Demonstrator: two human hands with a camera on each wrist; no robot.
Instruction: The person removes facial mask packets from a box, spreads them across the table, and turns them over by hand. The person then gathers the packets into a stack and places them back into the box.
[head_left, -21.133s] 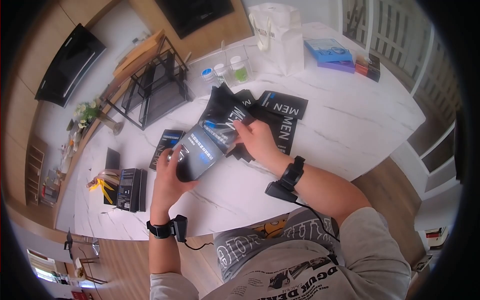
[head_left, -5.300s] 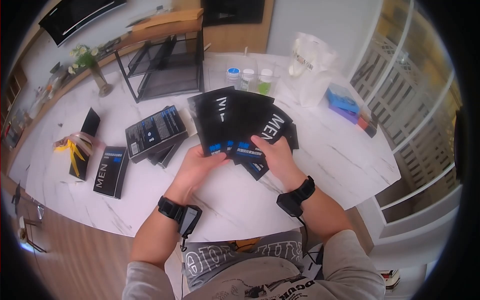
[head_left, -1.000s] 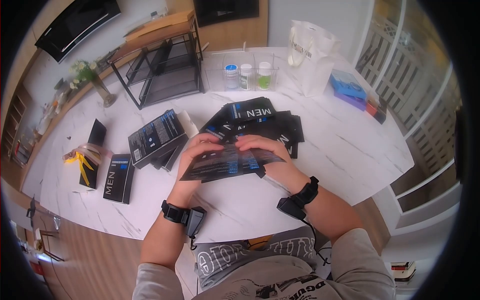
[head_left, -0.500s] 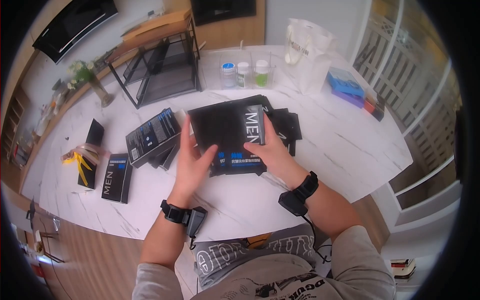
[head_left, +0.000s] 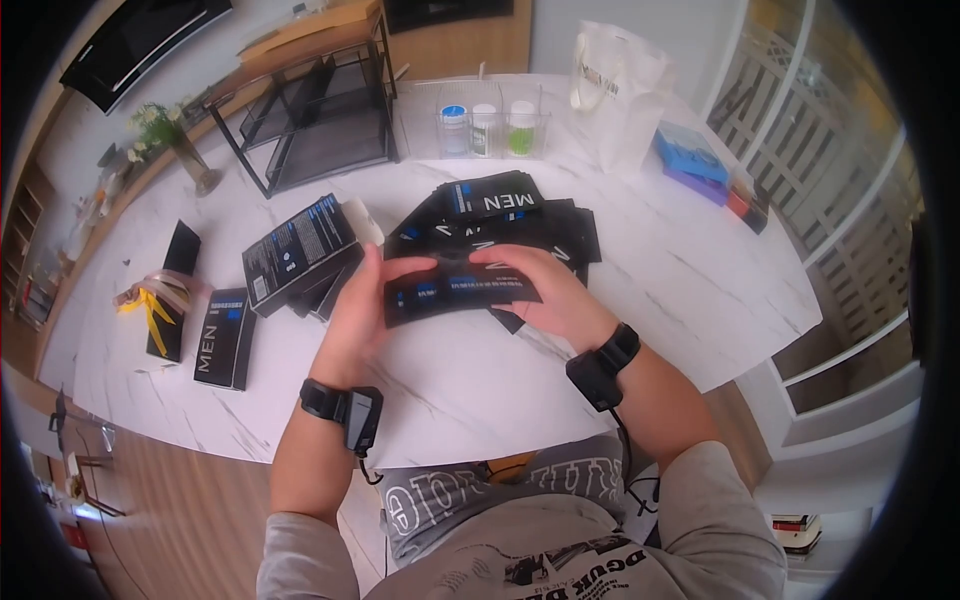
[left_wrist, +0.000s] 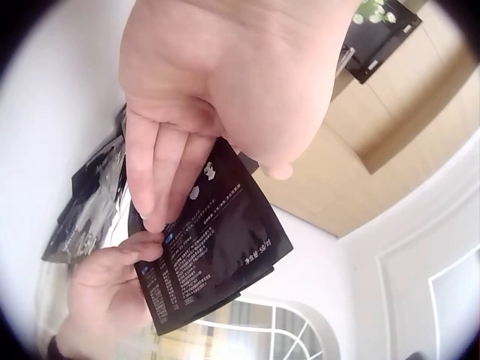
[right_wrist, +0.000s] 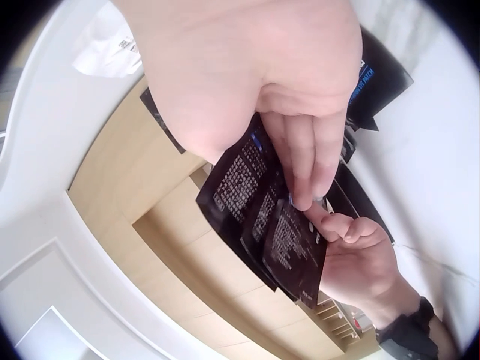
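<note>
At 9 o'clock from the held packets [head_left: 455, 291], well apart, stood a black box [head_left: 181, 252] with a yellow ribbon [head_left: 155, 322]. Between 8 and 9 lay a MEN box [head_left: 223, 342]; between 9 and 10, nearer, some stacked boxes [head_left: 300, 255] lay askew, a pale flap [head_left: 364, 221] open toward the packets. A wide swing of the left wrist could have caught that flap.

The left hand [head_left: 352, 300] gripped the bundle's 9 o'clock end, fingers nearly straight and pressed together against the printed backs. The packets themselves hung between both hands, tilted and slightly bowed, over the table [head_left: 470, 395]. In the right wrist view their edges stood in steps, so the step in hand was probably squaring them. That called for a light pinch, loose enough to let them slide, and an even push from both ends; squeezing harder would likely have deepened the bow. A gentle tap of the 6 o'clock edge on the table might have levelled the rest.

The right hand [head_left: 552, 288] pinched the 3 o'clock end, fingers close together. From 12 to 2 o'clock spread a loose pile [head_left: 503, 195], easily dragged by a low bundle.
</note>
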